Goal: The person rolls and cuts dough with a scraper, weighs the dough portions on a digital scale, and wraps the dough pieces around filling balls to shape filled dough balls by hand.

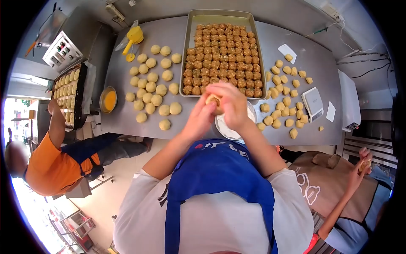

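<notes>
My left hand point(200, 117) and my right hand point(232, 105) meet over the near edge of the tray. Between them they hold a piece of pale dough point(211, 99), wrapped around a brown filling ball point(217, 102) that shows through its opening. The fingers of both hands curl closely about the dough. Just below them a bowl of white flour point(224, 129) is partly hidden by my right hand and forearm. Beyond my hands stands a metal tray point(220, 19) with rows of brown filling balls point(224, 55).
Smooth round dough balls point(152, 86) lie left, rougher dough lumps point(281, 95) right. Also around are a white scale point(313, 101), a yellow measuring jug point(134, 36) and an orange bowl point(108, 100). One person works by a black tray point(80, 95) at left; another stands at right.
</notes>
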The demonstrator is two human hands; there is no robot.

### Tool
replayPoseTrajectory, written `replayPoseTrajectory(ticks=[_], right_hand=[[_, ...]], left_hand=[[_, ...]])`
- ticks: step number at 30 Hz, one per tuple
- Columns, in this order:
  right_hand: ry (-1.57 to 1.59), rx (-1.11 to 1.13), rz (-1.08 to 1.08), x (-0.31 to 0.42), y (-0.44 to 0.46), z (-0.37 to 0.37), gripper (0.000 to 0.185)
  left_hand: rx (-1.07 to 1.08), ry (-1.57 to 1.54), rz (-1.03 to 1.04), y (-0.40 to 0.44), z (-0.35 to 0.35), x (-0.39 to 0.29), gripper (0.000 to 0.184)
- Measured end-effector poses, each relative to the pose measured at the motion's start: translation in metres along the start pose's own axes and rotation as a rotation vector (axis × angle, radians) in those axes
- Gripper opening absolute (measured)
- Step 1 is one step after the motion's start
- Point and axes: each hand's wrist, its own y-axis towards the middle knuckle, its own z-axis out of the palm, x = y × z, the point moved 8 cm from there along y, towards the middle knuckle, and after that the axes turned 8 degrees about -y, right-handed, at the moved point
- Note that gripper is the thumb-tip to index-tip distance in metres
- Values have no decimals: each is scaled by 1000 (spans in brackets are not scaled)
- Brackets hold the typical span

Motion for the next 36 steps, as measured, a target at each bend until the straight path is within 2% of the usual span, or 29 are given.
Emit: replayPoseTrajectory(ticks=[1, 4, 6, 7, 8, 9, 10, 11, 12, 13, 14, 15, 16, 18, 19, 20, 21, 22, 23, 24, 26, 28, 29, 30, 32, 34, 35, 36], right_hand=[[-250, 12, -212, 18, 0, 7, 22], [-228, -72, -187, 3, -8, 6, 18], [-194, -108, -197, 5, -10, 5, 20], [-193, -272, -104, 23, 0, -2, 24], [-187, -434, -13, 34, 4, -13, 30], [-190, -161, -56, 41, 11, -3, 39], [-180, -157, -49, 35, 7, -11, 39], [-107, -101, -36, 25, 4, -15, 36], [-40, -47, -28, 15, 3, -14, 32], [-226, 57, -201, 19, 1, -2, 29], [-231, 55, -200, 17, -2, -2, 29], [-214, 50, -226, 18, -3, -2, 29], [-196, 46, -254, 18, -5, -3, 30], [-149, 86, -228, 23, -10, 5, 33], [-361, 73, -184, 28, -6, 14, 36], [-567, 63, -137, 31, -2, 20, 39], [-581, 169, -87, 25, -4, 24, 43], [-573, 172, -85, 18, -6, 22, 43], [-590, 171, -169, 13, -11, 23, 40], [-611, 172, -253, 12, -16, 25, 38], [-612, 205, -254, 4, -19, 27, 32], [-575, 137, -235, 15, -15, 21, 31], [-531, 138, -117, 16, -11, 14, 32], [-527, 138, -116, 14, -12, 15, 32], [-489, 68, -157, 11, -15, 10, 35], [-523, 115, -177, 7, -18, 15, 36], [-445, 70, -141, 6, -17, 12, 36], [-366, 26, -104, 8, -14, 8, 36]], left_hand=[[20, 42, -7, -1, -1, 9, 48], [87, 121, 30, 3, 2, 12, 52], [124, -301, 27, 1, 23, -1, 55], [93, -141, -16, -1, 25, -4, 60], [89, -145, -2, 1, 22, -6, 60], [111, -103, 48, 0, 19, -10, 61], [128, -58, 86, -4, 15, -14, 62], [184, 58, -11, -5, 12, -14, 62], [186, 61, -14, -5, 10, -11, 62], [223, 7, -53, -6, 11, -1, 59], [262, -47, -94, -7, 13, 7, 56], [238, 137, -163, -5, 7, 9, 61], [242, 136, -162, 0, 2, 5, 61], [285, -505, -293, 4, 0, 5, 74], [121, -504, -379, 4, -6, 9, 83], [115, -507, -375, 5, -3, 6, 83], [-20, -548, -407, 7, -9, 11, 81], [-152, -583, -438, 9, -14, 18, 78], [-195, -412, -379, 13, -21, 25, 64], [-197, -414, -382, 10, -19, 29, 64], [-235, -496, -381, 7, -16, 34, 48], [-152, -561, -418, 11, -20, 36, 44], [-76, -626, -457, 10, -21, 38, 41], [7, -688, -489, 9, -18, 37, 39], [7, -715, -469, 13, -19, 38, 39], [155, -799, -478, 18, -7, 35, 40], [155, -799, -482, 17, -6, 36, 40], [-2, -662, -490, 14, -3, 29, 42]])
